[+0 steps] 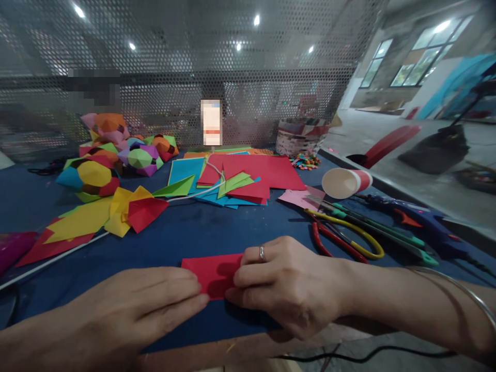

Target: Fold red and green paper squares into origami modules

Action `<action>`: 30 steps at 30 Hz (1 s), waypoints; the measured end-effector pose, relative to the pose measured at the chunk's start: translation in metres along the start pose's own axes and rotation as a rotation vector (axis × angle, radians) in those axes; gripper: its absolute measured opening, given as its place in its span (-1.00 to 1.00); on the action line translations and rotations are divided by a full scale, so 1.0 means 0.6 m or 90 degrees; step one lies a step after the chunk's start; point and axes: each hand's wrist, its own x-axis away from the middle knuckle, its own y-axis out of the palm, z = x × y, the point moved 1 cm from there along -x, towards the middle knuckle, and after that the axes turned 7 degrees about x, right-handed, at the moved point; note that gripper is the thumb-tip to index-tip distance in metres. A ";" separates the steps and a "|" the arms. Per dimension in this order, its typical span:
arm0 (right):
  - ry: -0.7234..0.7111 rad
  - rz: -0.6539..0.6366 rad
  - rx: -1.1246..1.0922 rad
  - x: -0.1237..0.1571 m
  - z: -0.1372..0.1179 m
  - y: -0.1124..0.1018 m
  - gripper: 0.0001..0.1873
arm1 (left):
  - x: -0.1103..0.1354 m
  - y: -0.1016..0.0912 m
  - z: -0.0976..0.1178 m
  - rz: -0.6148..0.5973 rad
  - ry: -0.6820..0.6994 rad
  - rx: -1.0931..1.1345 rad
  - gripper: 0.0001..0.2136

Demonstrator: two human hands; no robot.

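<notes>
A folded strip of red paper point(217, 269) lies near the front edge of the blue table, between my two hands. My left hand point(143, 297) rests on the strip's left end with its fingers stretched out flat, side by side; its thumb is hidden. At the right end, my right hand point(287, 284) is closed on the paper with bent fingers, a ring on one of them. Its fingertips press at the paper's edge and partly hide it.
Colored paper sheets point(267, 173) are piled at the back, with folded paper balls point(96, 173) on the left. Pliers point(341, 237), a green-handled tool point(387, 230), a glue gun point(422, 222) and a tipped paper cup point(344, 183) lie right. A white cable point(189, 196) crosses the table.
</notes>
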 end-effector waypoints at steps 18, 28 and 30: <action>0.001 0.008 -0.010 0.002 -0.002 0.001 -0.71 | -0.055 -0.018 0.000 0.003 0.059 0.153 -0.38; 0.007 0.021 -0.005 0.000 -0.005 -0.004 -0.74 | 0.026 0.009 0.038 0.120 -0.143 0.070 -0.40; 0.007 0.025 -0.007 -0.001 -0.005 -0.005 -0.74 | 0.038 0.001 0.029 0.088 -0.134 0.045 -0.38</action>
